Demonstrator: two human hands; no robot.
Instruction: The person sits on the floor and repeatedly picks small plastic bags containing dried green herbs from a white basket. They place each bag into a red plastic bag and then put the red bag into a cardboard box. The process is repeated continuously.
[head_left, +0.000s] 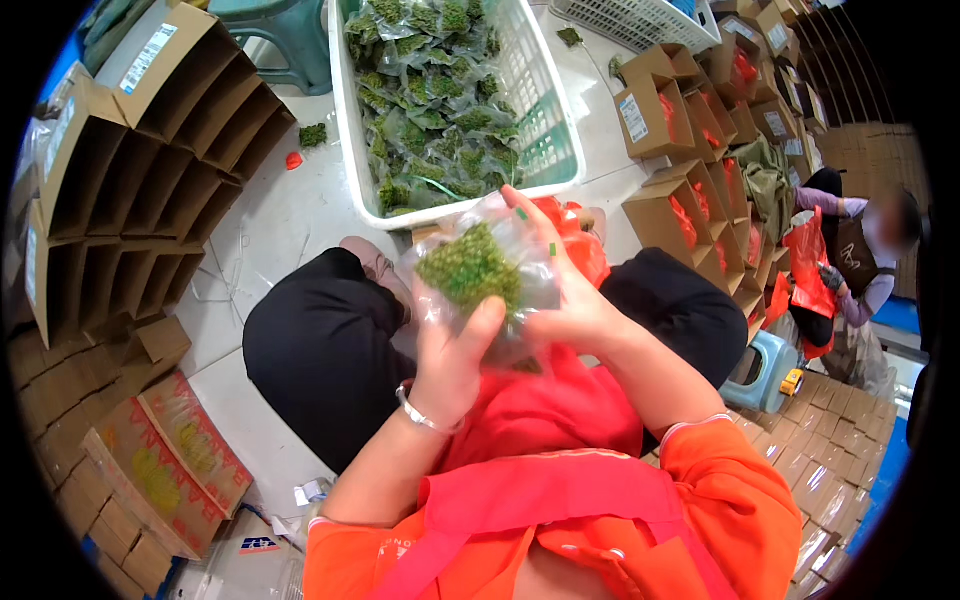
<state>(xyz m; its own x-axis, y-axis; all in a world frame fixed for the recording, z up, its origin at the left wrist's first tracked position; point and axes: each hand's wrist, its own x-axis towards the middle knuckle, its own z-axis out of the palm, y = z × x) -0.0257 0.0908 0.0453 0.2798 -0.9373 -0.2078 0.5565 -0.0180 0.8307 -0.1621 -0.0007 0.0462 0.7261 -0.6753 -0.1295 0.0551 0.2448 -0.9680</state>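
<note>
A clear plastic bag with a clump of green, beady plant matter (472, 268) is held up above my lap. My left hand (454, 345) grips it from the near left side, thumb across the front. Against its right side lies my right hand (574, 300), one finger pointing up beside the bag's top; green marks show on the plastic there. Just beyond stands a white-and-green plastic basket (566, 142), filled with many similar bags (442, 105). A red plastic bag (581, 240) is behind my right hand, between my knees.
Open cardboard boxes (142, 180) are stacked at left; more boxes (656, 112), several holding red bags, stand at right. A co-worker (855, 255) sits there with a red bag. A teal stool (289, 37) is at top left, a blue one (761, 371) at right.
</note>
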